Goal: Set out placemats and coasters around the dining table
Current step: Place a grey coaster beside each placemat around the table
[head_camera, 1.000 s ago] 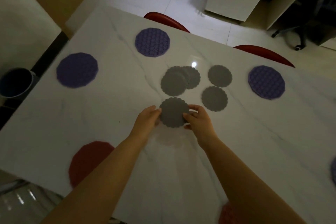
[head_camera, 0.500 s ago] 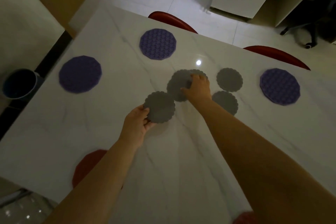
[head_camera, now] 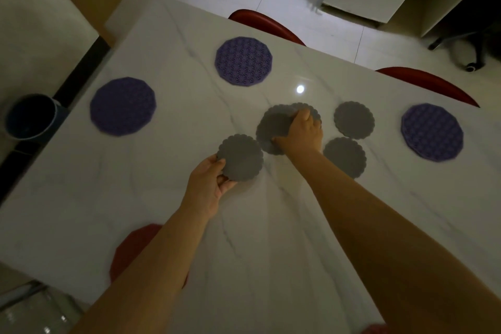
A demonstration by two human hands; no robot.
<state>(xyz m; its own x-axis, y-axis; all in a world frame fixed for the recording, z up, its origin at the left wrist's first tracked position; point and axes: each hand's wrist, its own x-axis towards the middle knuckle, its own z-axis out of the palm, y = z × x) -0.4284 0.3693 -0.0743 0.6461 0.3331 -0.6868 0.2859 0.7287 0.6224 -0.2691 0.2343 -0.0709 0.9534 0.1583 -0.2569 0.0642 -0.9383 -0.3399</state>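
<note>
Left hand (head_camera: 207,188) pinches grey coaster (head_camera: 241,157) flat, frame centre; right hand (head_camera: 301,134) grips overlapping coaster pile (head_camera: 273,127); round, no long axis.

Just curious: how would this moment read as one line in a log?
left hand: holds grey coaster | right hand: on overlapping grey coasters | purple placemats: laid out | table: marble

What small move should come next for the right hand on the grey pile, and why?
Probably lift the top mat off the overlapping pile of grey scalloped coasters. The right hand already rests on it, the left hand holds one grey scalloped coaster, and three purple round placemats, like this one, have no coaster beside them.
</note>
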